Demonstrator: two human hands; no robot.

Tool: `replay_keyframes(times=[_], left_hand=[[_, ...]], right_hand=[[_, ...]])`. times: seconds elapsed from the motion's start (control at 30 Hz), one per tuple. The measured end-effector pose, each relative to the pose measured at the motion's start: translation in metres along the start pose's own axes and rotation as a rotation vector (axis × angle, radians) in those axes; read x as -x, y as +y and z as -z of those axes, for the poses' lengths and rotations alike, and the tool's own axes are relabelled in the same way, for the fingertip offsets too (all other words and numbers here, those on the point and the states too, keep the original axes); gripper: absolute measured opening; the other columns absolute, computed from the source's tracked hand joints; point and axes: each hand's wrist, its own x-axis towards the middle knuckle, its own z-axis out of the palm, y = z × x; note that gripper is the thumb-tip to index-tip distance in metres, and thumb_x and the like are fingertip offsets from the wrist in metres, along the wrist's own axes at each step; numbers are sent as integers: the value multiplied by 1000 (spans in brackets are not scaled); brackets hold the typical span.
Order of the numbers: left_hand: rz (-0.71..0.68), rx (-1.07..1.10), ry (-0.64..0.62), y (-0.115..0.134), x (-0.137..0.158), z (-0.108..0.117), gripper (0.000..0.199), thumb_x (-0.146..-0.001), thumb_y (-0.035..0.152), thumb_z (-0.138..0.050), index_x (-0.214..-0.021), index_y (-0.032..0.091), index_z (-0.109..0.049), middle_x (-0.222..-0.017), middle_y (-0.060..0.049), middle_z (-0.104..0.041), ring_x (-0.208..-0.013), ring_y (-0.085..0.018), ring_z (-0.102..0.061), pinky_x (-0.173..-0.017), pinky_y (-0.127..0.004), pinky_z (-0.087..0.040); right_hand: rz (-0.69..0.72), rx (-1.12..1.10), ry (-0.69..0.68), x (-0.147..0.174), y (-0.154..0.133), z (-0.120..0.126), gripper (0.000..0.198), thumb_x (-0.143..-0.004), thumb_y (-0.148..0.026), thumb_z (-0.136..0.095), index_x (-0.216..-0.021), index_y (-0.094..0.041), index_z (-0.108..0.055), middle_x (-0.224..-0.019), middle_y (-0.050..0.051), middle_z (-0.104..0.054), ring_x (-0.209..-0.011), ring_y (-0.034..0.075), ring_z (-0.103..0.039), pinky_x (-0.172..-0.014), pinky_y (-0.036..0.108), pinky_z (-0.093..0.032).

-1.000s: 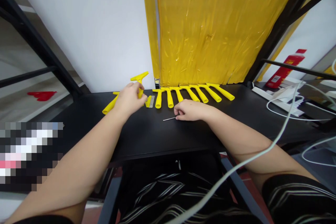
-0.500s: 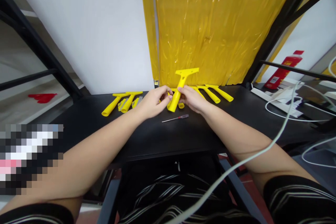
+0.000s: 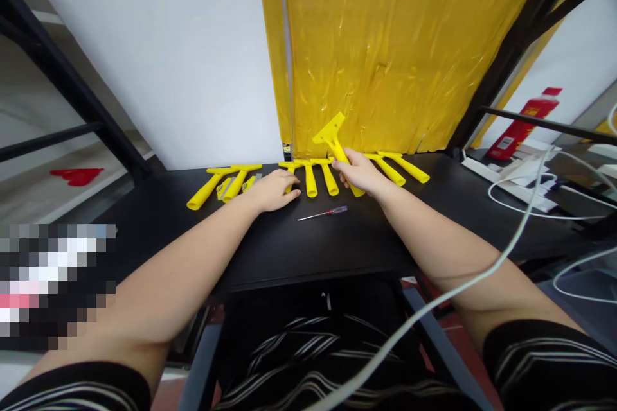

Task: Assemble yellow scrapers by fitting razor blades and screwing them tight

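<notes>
My right hand (image 3: 359, 172) grips a yellow scraper handle (image 3: 331, 135), its wide T-shaped head tilted up and to the left. The lower end of that handle shows below my fingers. My left hand (image 3: 277, 191) is low over the table at another yellow handle (image 3: 288, 166), thumb and fingers apart on either side of its shaft. Whether they touch it I cannot tell. Between my hands lie two more yellow handles, a left one (image 3: 311, 183) and a right one (image 3: 330, 181). A small screwdriver (image 3: 335, 210) with a clear purplish grip lies in front of them.
More yellow handles lie at the left (image 3: 205, 191) and right (image 3: 407, 169) on the black table (image 3: 308, 250). Small yellow-and-grey pieces (image 3: 224, 188) sit among the left ones. At right are a red bottle (image 3: 523, 125) and white cables. One cable (image 3: 448, 298) crosses before my right arm.
My left hand has left the held handle and moved left and down to the row. My right hand has carried that handle slightly right, and its head now leans left.
</notes>
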Motion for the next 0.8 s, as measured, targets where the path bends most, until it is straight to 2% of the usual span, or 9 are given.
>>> replay_keyframes(times=[0.2, 0.47, 0.57, 0.67, 0.8], left_hand=[[-7, -56, 0, -1, -1, -9, 57, -105, 49, -42, -139, 12, -68, -137, -16, -66, -137, -33, -48, -124, -45, -38], [40, -65, 7, 4, -6, -14, 58, -104, 50, -44, -145, 12, -63, -135, -16, -66, -136, -34, -48, -122, -45, -38], [51, -74, 17, 5, -6, -14, 61, -105, 51, -43, -152, 15, -57, -137, -15, -65, -136, -34, -49, -121, -47, -39], [48, -73, 20, 6, -5, -13, 61, -106, 52, -42, -155, 19, -55, -136, -14, -65, -135, -34, -49, -119, -47, -40], [39, -66, 27, 5, -4, -14, 58, -106, 52, -43, -151, 19, -58, -135, -14, -66, -134, -34, -49, -119, -47, -40]], right_hand=[[-20, 43, -30, 5, -8, 0, 10, -102, -23, -61, -94, -23, -54, -62, -5, -56, -46, 12, -55, -45, 24, -46], [-43, 55, -14, 5, -12, 3, 8, -102, -23, -60, -96, -22, -54, -63, -5, -57, -50, 13, -55, -47, 24, -45], [-47, 78, -14, 6, -13, 4, 7, -101, -24, -61, -97, -22, -55, -65, -3, -58, -52, 13, -56, -48, 24, -45], [-37, 149, -11, 4, -11, 5, 6, -100, -26, -61, -100, -21, -58, -65, -3, -58, -53, 15, -56, -51, 27, -45], [13, 301, -5, 1, -4, 5, 10, -99, -28, -62, -104, -19, -63, -71, 0, -63, -64, 17, -61, -62, 29, -48]])
